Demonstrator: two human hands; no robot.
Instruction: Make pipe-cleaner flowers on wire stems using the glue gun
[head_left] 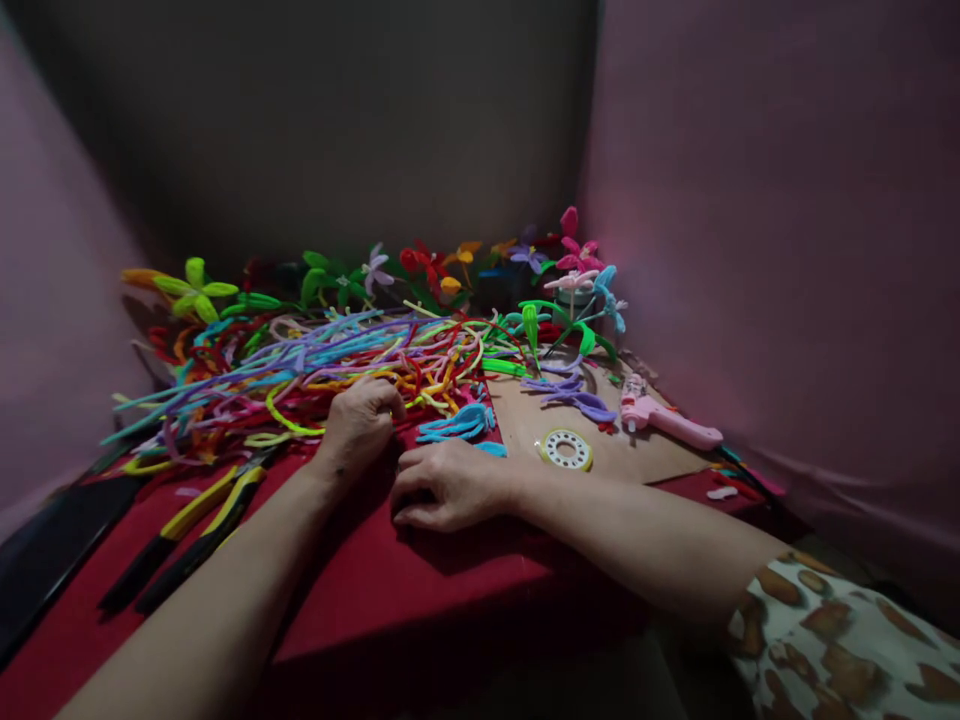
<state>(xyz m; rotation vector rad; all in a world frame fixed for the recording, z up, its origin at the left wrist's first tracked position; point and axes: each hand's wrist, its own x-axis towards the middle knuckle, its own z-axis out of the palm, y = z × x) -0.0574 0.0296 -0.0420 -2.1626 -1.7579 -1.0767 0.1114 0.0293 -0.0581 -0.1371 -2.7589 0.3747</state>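
Strands (300, 352) (fuzzy) beside left grip (361, 422)

We can read no words, labels, brand names, numbers or signs on any of the things we see.

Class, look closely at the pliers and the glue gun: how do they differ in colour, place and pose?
Colour: the pliers have yellow and black handles, while the glue gun is mostly pink.
Place: the pliers lie on the red table at picture left; the glue gun lies on the cardboard at right.
Pose: the pliers' handles point toward the person; the glue gun lies more sideways.
Shared: neither is being held.
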